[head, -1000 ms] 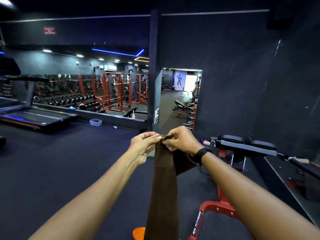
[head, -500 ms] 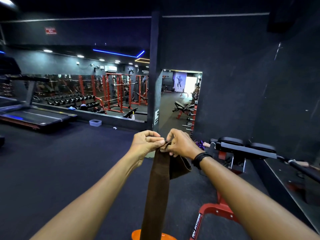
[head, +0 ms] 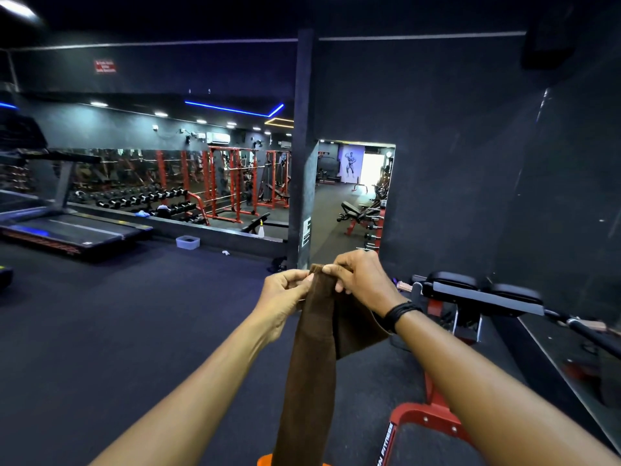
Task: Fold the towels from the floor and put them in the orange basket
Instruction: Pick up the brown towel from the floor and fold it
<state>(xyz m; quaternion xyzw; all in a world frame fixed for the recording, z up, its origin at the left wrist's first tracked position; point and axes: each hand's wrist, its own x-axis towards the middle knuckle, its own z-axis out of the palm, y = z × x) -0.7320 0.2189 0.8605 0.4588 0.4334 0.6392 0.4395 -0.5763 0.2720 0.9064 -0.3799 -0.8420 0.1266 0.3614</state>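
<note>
A long brown towel (head: pixel 311 361) hangs straight down in front of me, folded lengthwise into a narrow strip. My left hand (head: pixel 285 297) and my right hand (head: pixel 361 280) pinch its top edge side by side at chest height, arms stretched forward. A shorter flap of the towel hangs behind the strip, under my right wrist. A sliver of the orange basket (head: pixel 264 460) shows at the bottom edge, mostly hidden by the towel.
A red-framed weight bench (head: pixel 484 294) stands close on the right, its red foot (head: pixel 423 415) near the basket. A treadmill (head: pixel 70 230) is at far left, a small white tub (head: pixel 188 242) by the mirror wall, and a black pillar (head: pixel 302 163) straight ahead. The floor is dark mat.
My hands shifted their pinch along the towel's top edge and stayed close together. The flap under my right wrist hangs lower and flatter than half a second ago.
</note>
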